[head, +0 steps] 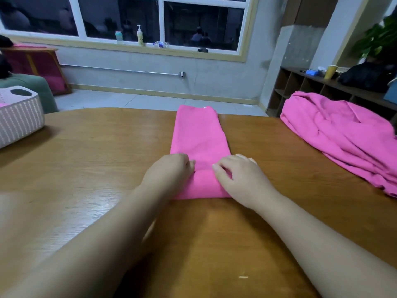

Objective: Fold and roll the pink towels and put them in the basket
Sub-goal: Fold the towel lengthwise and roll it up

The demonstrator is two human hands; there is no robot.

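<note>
Both hands — left hand (pixel 171 171), right hand (pixel 234 175) — curl over pink towel strip (pixel 198 134)'s near roll, mid-rolling; next, roll away evenly, toward basket (pixel 19 119) later.

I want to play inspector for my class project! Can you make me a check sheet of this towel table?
Surface: wooden table, bare grain showing.
Job's things: folded pink towel lying as a long strip, near end rolled; heap of unfolded pink towels at right; white woven basket at left edge.
Clutter: small pale scrap near the front.
Hands: left hand and right hand curled on the roll.
Cables: nothing seen on the table.
Surroundings: window sill with pump bottle; shelf unit at right.
</note>
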